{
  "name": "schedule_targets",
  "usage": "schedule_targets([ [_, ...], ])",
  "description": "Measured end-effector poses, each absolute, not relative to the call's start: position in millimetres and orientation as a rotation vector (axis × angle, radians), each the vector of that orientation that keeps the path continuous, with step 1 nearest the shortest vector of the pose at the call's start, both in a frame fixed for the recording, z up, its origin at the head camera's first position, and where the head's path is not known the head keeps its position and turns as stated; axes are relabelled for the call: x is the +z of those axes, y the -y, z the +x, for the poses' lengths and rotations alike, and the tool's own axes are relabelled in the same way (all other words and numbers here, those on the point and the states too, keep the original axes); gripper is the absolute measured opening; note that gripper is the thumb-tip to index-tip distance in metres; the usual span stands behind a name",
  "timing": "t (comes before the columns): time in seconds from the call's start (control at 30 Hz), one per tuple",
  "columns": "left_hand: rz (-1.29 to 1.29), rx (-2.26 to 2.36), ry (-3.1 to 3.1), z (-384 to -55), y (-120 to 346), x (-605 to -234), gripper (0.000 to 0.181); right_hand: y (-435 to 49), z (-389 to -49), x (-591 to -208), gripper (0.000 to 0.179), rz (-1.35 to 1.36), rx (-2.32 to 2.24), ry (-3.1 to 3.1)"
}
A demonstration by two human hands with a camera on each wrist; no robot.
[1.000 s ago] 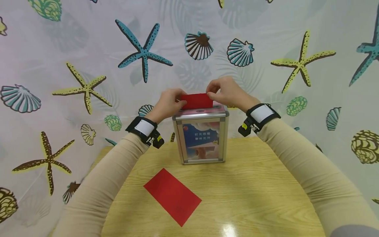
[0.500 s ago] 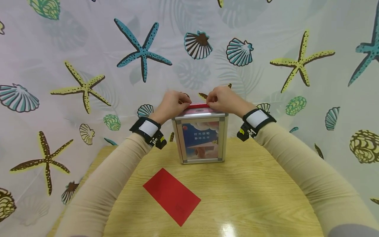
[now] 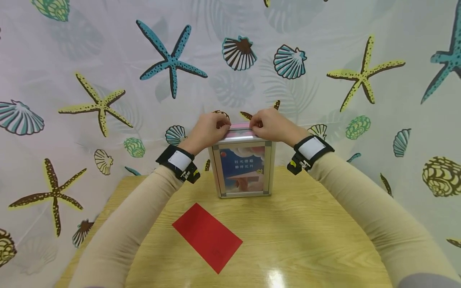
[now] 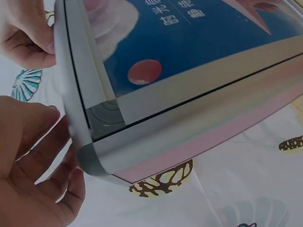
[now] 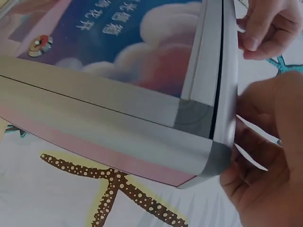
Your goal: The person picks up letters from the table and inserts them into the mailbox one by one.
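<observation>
A letter box [image 3: 242, 168] with a silver frame and a printed front stands upright on the table, its top pink with a slot. My left hand [image 3: 209, 130] is at the left of the top, fingers loosely bent. Opposite it, my right hand [image 3: 273, 127] has its fingertips at the right part of the slot. No red paper shows between them. In the left wrist view, the left fingers [image 4: 52, 161] curve beside a box corner. The right fingers [image 5: 255, 146] lie along the other corner in the right wrist view. One flat red envelope [image 3: 207, 238] lies on the table.
The wooden table [image 3: 306, 232] bears the box near its back edge. Behind it hangs a pale curtain [image 3: 230, 92] printed with starfish and shells. A small lock [image 5: 40, 46] sits on the box front.
The red envelope held between both hands has sunk down into the box's slot and out of sight. Both hands came down to the top with it, and the fingers have let go.
</observation>
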State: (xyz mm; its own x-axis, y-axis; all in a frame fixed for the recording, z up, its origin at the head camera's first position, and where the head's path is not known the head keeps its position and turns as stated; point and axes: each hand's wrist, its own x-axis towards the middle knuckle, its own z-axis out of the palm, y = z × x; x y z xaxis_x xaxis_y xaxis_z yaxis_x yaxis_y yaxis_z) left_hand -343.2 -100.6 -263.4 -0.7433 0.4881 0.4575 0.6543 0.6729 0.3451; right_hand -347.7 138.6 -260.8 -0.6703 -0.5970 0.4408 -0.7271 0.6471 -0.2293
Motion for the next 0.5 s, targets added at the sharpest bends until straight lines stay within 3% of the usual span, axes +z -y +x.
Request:
schedule_targets([
  [0.37,-0.937,-0.764,2.345,-267.3,128.5,-298.8,0.014,-132.3,-284.5,-294.0,0.011,1.246,0.749,2.113],
  [0.5,-0.939,-0.704,2.377,-241.2,134.4,-311.8,0.024,-129.9,-260.6,-310.8,0.019,1.271,0.834,2.129],
])
